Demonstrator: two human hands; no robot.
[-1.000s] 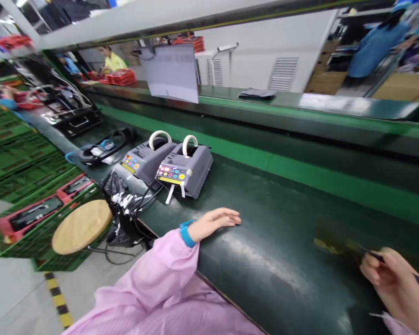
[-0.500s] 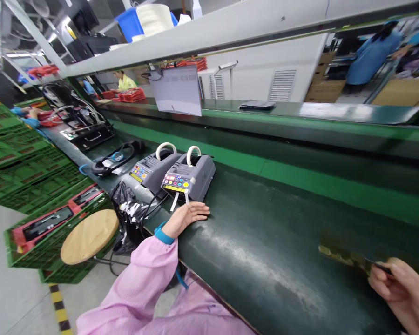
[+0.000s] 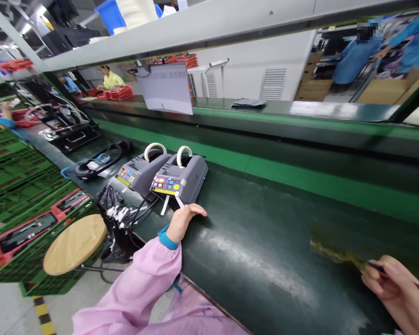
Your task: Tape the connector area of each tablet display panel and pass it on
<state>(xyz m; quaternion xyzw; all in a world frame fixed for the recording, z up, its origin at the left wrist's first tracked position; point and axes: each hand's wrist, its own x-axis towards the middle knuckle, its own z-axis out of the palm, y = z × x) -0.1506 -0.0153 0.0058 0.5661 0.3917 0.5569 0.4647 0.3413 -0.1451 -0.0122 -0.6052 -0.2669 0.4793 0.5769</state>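
My left hand [image 3: 185, 219] is at the front of the nearer grey tape dispenser [image 3: 181, 179], fingers stretched out and bent at the knuckles. A short white tape strip [image 3: 179, 201] slants down from that dispenser to my hand; whether I touch it, I cannot tell. Another white strip [image 3: 165, 205] hangs beside it. At the lower right, my right hand [image 3: 393, 286] is closed around slim black tweezers [image 3: 376, 266]. Their tip meets a see-through amber film [image 3: 330, 249] over the green bench top [image 3: 261, 237].
A second tape dispenser [image 3: 139, 172] stands to the left, with a black headband device [image 3: 103, 160] beyond it. A black plastic bag [image 3: 117, 228] hangs at the bench edge near a round wooden stool [image 3: 75, 244]. Green crates [image 3: 21, 256] stand at left. A shelf [image 3: 209, 35] runs overhead.
My left hand has risen and turned, its fingers now closer together, and the near white strip slants more. The view has shifted slightly right. My right hand keeps the tweezers and film.
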